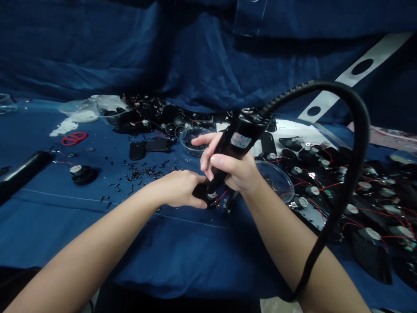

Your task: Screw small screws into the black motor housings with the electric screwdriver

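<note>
Right grip (228,167) wraps electric screwdriver (233,143) above left-held part (203,191).

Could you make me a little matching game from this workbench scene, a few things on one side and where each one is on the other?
Things:
1. electric screwdriver
2. red scissors
3. loose black screws
4. black parts with red wires

Places:
A. scattered on the blue cloth, just beyond the left hand
B. piled at the right side of the table
C. gripped in the right hand, tip down on a small black part
D. lying far left, near white scraps

Pairs: 1-C, 2-D, 3-A, 4-B
</note>
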Demonstrator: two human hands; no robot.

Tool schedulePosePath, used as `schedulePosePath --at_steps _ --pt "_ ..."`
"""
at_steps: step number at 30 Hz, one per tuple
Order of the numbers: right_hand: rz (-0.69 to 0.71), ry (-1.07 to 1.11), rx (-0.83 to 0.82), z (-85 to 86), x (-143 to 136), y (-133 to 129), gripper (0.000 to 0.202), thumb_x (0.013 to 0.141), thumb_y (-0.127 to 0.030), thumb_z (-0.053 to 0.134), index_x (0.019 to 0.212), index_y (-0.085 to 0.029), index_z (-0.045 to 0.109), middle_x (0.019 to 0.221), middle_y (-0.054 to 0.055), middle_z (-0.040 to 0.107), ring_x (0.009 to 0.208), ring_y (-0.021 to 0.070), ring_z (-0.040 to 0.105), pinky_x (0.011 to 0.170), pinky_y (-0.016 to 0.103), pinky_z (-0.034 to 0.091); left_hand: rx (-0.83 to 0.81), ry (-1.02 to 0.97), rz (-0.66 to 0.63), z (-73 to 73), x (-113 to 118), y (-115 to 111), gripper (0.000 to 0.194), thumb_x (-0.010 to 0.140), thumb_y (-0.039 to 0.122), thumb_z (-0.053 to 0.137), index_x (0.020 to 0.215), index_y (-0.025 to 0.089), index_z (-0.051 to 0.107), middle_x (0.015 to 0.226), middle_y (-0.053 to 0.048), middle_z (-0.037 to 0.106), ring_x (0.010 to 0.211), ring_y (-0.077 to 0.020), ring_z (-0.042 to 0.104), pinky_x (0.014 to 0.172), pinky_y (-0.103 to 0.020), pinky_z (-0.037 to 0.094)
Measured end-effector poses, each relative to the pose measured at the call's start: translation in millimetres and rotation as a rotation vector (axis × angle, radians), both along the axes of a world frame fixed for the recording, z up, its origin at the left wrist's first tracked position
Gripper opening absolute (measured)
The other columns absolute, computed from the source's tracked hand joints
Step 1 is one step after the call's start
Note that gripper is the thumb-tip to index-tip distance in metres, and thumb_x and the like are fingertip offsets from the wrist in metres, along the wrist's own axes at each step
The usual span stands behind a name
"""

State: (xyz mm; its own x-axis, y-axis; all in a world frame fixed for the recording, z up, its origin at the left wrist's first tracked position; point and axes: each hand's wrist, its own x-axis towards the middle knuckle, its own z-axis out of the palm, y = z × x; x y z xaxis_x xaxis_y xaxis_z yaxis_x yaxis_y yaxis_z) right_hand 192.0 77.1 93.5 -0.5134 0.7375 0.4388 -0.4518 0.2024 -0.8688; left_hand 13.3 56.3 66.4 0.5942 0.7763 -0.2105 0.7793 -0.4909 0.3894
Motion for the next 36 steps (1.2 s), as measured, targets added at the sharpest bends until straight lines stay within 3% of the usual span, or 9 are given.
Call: schedulePosePath --at_steps 3,7,12,17,22,27,32,36 --pt "0.044 0.020 0.010 -3.6 1 2 0.028 0.075 -0.029 0.085 0.096 -0.019 0.069 0.112 0.005 0.077 0.057 0.0092 0.064 0.051 0.025 0.053 0.000 -0.003 -0.009 -0.4 -1 0 0.057 0.080 0.058 0.077 0.124 0.023 0.072 0.102 -0.009 0.075 0.083 -0.0309 0.071 0.066 -0.037 0.048" --pt "0.123 0.018 0.050 -8.2 6 7 0.022 0.078 -0.031 0.082 0.088 -0.018 0.068 0.116 0.008 0.076 0.058 0.0091 0.065 0.052 0.025 0.053 0.010 -0.042 -0.010 -2.2 -2 1 0.057 0.079 0.057 0.078 0.124 0.023 0.072 0.103 -0.009 0.075 0.086 -0.0305 0.071 0.068 -0.037 0.050" --pt "0.195 0.000 0.001 -11.7 10 11 0.042 0.076 -0.033 0.081 0.113 -0.024 0.065 0.133 0.009 0.072 0.073 0.0135 0.070 0.056 0.025 0.055 -0.010 -0.065 -0.005 -1.5 -2 0 0.050 0.078 0.055 0.078 0.117 0.024 0.073 0.103 -0.008 0.075 0.089 -0.0311 0.071 0.072 -0.037 0.052" --pt "0.151 -0.005 0.030 -6.3 14 10 0.032 0.075 -0.039 0.080 0.096 -0.021 0.063 0.107 0.008 0.077 0.064 0.0128 0.064 0.052 0.026 0.052 0.024 -0.026 0.011 -0.2 5 -3 0.051 0.077 0.055 0.074 0.118 0.024 0.072 0.103 -0.010 0.076 0.089 -0.0335 0.072 0.073 -0.039 0.053" --pt "0.008 0.190 0.126 19.5 29 5 0.021 0.076 -0.034 0.076 0.089 -0.021 0.068 0.098 0.005 0.075 0.057 0.0127 0.062 0.043 0.027 0.045 0.034 0.020 -0.031 6.0 7 -6 0.045 0.080 0.049 0.070 0.117 0.024 0.070 0.107 -0.009 0.077 0.096 -0.0348 0.074 0.079 -0.041 0.055" --pt "-0.225 0.200 0.173 44.9 41 -2 0.021 0.079 -0.042 0.073 0.085 -0.024 0.064 0.086 0.002 0.067 0.054 0.0119 0.055 0.043 0.028 0.041 0.037 0.010 -0.048 -1.1 11 -6 0.084 0.075 0.064 0.080 0.145 0.023 0.059 0.134 -0.013 0.071 0.121 -0.0403 0.069 0.097 -0.046 0.055" --pt "-0.525 0.148 0.205 59.8 46 -22 0.025 0.078 -0.047 0.076 0.081 -0.027 0.060 0.081 0.002 0.059 0.056 0.0131 0.053 0.046 0.029 0.042 0.167 0.077 -0.045 -18.4 21 -11 0.056 0.077 0.046 0.081 0.123 0.015 0.068 0.114 -0.016 0.072 0.107 -0.0392 0.071 0.089 -0.045 0.056" --pt "-0.630 0.167 0.349 50.1 56 -49 0.016 0.081 -0.043 0.073 0.083 -0.029 0.067 0.080 0.004 0.056 0.056 0.0146 0.051 0.045 0.031 0.040 0.014 -0.222 0.060 -20.3 4 -5 0.053 0.070 0.041 0.082 0.116 0.019 0.069 0.113 -0.010 0.073 0.103 -0.0326 0.071 0.088 -0.041 0.055"
